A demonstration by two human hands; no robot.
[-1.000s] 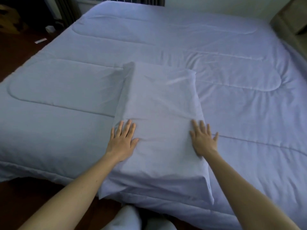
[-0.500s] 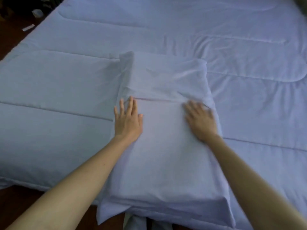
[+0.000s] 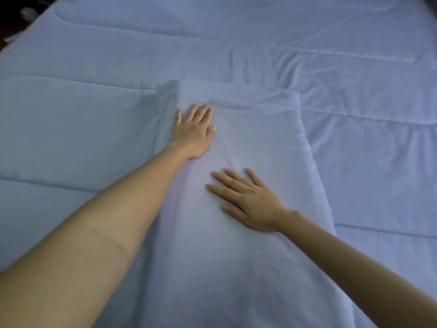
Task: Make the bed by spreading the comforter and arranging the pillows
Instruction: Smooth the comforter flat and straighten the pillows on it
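A pale lilac pillow [image 3: 255, 143] lies lengthwise on the quilted comforter [image 3: 78, 129], which covers the whole bed. My left hand [image 3: 195, 129] rests flat near the pillow's far left corner, fingers together and pointing away from me. My right hand [image 3: 250, 200] lies flat on the pillow's middle, fingers spread and pointing left and away. Neither hand grips the fabric. The pillow's near end runs out of view at the bottom.
Creases run across the comforter beyond the pillow's far right corner [image 3: 314, 67]. A sliver of dark floor [image 3: 9, 24] shows past the bed's far left edge.
My left hand slid further up the pillow toward its far end. My right hand moved back and inward to the pillow's middle. The view has come closer to the bed.
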